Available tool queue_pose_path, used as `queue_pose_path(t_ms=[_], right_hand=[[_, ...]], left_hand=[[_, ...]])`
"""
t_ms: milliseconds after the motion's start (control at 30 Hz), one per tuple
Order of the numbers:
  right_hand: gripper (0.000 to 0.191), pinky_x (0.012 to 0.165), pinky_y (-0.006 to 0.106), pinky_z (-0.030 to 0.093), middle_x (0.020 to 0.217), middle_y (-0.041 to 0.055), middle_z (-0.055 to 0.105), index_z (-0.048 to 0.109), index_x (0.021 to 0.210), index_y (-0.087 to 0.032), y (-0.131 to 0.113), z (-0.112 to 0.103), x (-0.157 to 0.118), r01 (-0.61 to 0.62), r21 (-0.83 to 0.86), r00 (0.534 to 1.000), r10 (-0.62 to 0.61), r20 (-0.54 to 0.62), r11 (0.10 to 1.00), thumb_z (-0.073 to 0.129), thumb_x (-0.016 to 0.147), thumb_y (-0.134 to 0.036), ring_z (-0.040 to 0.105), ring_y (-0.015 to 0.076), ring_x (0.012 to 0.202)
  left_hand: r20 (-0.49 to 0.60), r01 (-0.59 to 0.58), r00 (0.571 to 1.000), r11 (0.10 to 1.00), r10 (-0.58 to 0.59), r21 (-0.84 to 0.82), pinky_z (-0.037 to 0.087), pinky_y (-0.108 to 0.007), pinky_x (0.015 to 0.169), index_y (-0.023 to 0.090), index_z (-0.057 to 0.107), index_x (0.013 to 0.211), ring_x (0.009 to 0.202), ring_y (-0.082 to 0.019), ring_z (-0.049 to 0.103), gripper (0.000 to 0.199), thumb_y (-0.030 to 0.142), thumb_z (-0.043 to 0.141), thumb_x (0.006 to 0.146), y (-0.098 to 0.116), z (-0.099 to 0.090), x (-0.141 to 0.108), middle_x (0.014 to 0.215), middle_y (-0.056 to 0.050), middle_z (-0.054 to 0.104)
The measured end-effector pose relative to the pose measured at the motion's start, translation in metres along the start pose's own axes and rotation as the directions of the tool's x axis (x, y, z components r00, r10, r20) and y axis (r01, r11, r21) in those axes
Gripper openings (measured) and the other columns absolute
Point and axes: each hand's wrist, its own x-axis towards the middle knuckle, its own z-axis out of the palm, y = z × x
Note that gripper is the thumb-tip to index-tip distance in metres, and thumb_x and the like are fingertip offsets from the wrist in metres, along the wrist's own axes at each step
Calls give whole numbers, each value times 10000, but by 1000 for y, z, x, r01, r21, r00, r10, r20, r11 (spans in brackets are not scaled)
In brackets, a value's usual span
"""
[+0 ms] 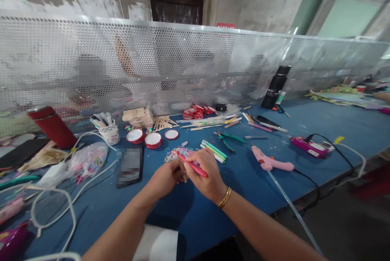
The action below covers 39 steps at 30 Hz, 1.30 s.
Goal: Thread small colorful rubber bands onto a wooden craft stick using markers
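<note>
My right hand (210, 173), a gold bracelet at its wrist, is closed around a pinkish-red marker (198, 169). The marker's upper-left end reaches over my left hand (164, 179), whose fingers pinch a pale wooden craft stick (182, 167). Fingers partly hide the stick, so I cannot tell whether the marker touches it. Just beyond both hands lies a pile of small colourful rubber bands (172, 154). Several green and white markers (215, 152) lie beside the pile, past my right hand. A dark phone (129, 166) rests left of my left hand.
Green-handled pliers (227, 140) and a pink glue gun (269, 161) lie to the right. Red-rimmed round pieces (153, 141), craft sticks (164, 123) and a pen cup (109, 132) stand farther back. White cable (71, 204) loops at left. A perforated metal screen (183, 66) borders the table.
</note>
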Motion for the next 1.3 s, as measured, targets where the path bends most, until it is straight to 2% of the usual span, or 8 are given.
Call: queue_pose_path(t_ms=[267, 433, 933, 1300], right_hand=[[52, 830, 386, 415, 770, 14, 628, 553, 853, -232, 0, -1, 1, -9, -5, 998, 9, -58, 1000, 561, 860, -181, 571, 185, 777], [33, 850, 396, 414, 791, 21, 625, 562, 872, -228, 1, 0, 0, 3, -9, 1000, -3, -7, 1000, 571, 857, -200, 572, 187, 798], [32, 822, 362, 413, 762, 21, 614, 571, 836, -214, 1, -2, -1, -22, -47, 1000, 21, -17, 999, 562, 863, -199, 565, 178, 782], [24, 823, 370, 417, 780, 23, 619, 570, 849, -216, 2, -2, -1, -22, -29, 1000, 22, -17, 999, 561, 867, -203, 564, 181, 793]], left_hand=[[8, 10, 1000, 1000, -10, -1, 438, -222, 582, 189, 583, 799, 627, -124, 588, 112, 296, 553, 812, -2, 1, 0, 710, -7, 661], [9, -13, 1000, 1000, 13, -13, 435, -219, 592, 191, 574, 792, 627, -116, 570, 107, 293, 551, 815, -1, 1, 0, 700, 6, 635], [14, 55, 998, 998, -55, -18, 435, -223, 558, 190, 566, 799, 609, -128, 585, 148, 338, 557, 809, 3, 2, 2, 691, 1, 656], [17, 51, 999, 999, -51, -11, 439, -224, 561, 182, 557, 812, 617, -126, 581, 149, 330, 546, 820, 2, 3, 2, 698, -6, 657]])
